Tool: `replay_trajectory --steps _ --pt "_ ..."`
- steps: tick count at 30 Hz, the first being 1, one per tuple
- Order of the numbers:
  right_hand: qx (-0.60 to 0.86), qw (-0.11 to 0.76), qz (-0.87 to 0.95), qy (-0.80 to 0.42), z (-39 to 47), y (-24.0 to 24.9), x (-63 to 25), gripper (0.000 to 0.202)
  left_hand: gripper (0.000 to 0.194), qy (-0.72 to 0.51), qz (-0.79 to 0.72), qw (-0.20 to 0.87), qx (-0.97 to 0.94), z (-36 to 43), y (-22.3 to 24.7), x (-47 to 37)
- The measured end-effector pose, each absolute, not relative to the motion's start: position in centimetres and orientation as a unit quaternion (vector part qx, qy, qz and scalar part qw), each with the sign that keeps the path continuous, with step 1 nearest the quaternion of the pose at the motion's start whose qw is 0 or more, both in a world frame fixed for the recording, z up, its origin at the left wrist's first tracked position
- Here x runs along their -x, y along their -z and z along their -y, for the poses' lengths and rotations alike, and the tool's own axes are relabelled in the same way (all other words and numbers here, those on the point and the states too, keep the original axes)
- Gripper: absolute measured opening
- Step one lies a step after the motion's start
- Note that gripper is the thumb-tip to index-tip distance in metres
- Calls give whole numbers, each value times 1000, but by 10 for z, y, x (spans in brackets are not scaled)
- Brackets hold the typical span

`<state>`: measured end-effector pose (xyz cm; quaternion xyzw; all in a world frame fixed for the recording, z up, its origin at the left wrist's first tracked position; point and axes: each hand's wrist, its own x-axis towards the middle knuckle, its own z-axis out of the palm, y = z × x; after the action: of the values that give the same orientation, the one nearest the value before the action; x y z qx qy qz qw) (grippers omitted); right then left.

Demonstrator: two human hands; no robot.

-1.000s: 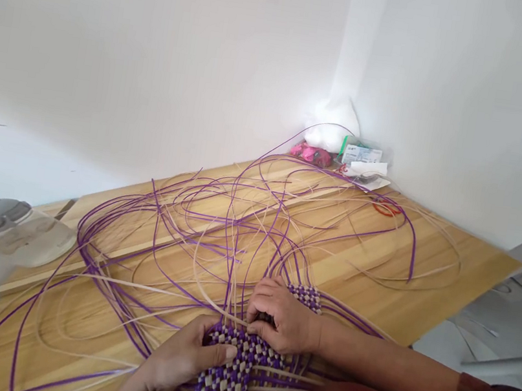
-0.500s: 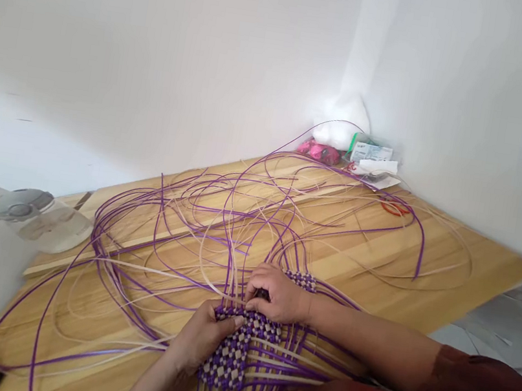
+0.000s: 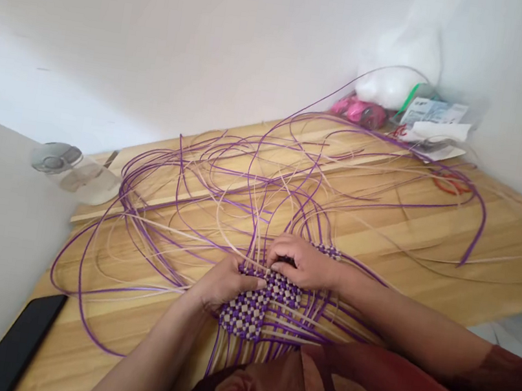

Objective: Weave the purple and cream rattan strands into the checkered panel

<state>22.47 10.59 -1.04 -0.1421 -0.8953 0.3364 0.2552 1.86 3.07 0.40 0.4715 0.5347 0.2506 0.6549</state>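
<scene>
A woven piece (image 3: 246,314) of purple and beige cords, patterned in small checks, lies at the table's near edge. My left hand (image 3: 223,284) grips its left upper edge, thumb on top and fingers underneath. Curled over the upper edge, my right hand (image 3: 297,261) has thumb and fingers pinched near a beige strand; the exact hold is partly hidden. Another woven patch (image 3: 328,251) shows just beyond my right wrist. Long loose purple cords (image 3: 151,205) and beige ones fan out from the weave across the table.
The wooden table (image 3: 430,247) meets walls at the back. A lidded clear container (image 3: 91,180) stands at left, a black phone-like slab (image 3: 18,342) at front left. Back right hold a white bag (image 3: 392,71), pink bundle (image 3: 359,110), plastic packet (image 3: 433,113) and orange-handled scissors (image 3: 452,183).
The camera view has tilted down and shifted, so more of the shirt and the black slab show. Both hands stay on the weave, with the right thumb slightly changed in position.
</scene>
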Motion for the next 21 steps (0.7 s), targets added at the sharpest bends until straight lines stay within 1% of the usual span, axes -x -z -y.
replay_trajectory --steps 4,10,15,19,21 --pt "152 206 908 -331 -114 -1 -228 8 26 -283 -541 651 -450 -22 10 -24" --pt "131 90 922 -353 -130 -18 -217 5 27 -288 -551 621 -477 -18 7 -28" --pt "118 40 910 -395 -132 -24 -210 4 21 -292 -543 606 -503 -16 9 -29" --pt "154 -15 892 -424 -136 -27 -211 6 21 -289 -536 612 -504 -16 10 -29" --pt "165 -25 890 -424 -137 -27 -211 7 22 -286 -541 612 -501 -16 9 -29"
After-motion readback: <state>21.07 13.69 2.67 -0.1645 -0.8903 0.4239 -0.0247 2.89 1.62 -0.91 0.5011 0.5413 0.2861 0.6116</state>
